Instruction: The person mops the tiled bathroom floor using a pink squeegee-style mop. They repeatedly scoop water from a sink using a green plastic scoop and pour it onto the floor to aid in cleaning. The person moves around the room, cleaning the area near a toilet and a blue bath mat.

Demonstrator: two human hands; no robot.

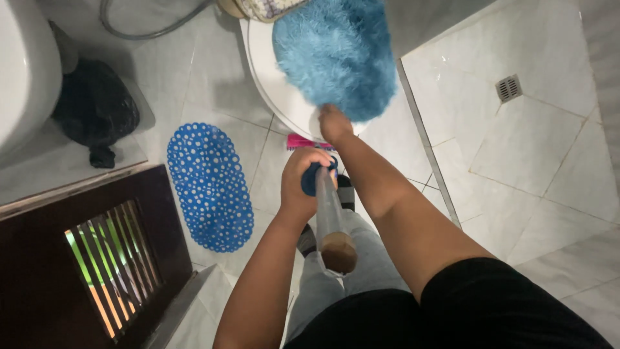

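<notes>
a: what were the hands doing?

b: the left hand [303, 184] was wrapped tight round the blue grip of a long handle [329, 216]. the pole ran back toward the camera, its brown end blurred. the working end was hidden behind the hand; only a pink bristled strip [300, 142] peeked out at the foot of the toilet.

a: and the other one?

b: the right hand [334, 123] reached to the near edge of the fluffy blue cover [336, 55] lying on the toilet [274, 87]. its fingers were buried in the pile, so i couldn't tell how far they were closed or whether they pinched the cover.

a: anything cut off?

b: plenty. the toilet's back ran off the top edge, with a patterned object there only partly shown. a grey hose [139, 29] looped out at the top left. a white fixture [22, 71] was cropped at the left edge.

a: counts?

b: one blue cover, one handle, one blue dotted mat [210, 187] on the floor left of the hands, one black bag [95, 110] near the white fixture, one floor drain [509, 88] toward the top right corner, one dark slatted door [97, 258] at the bottom left.
</notes>
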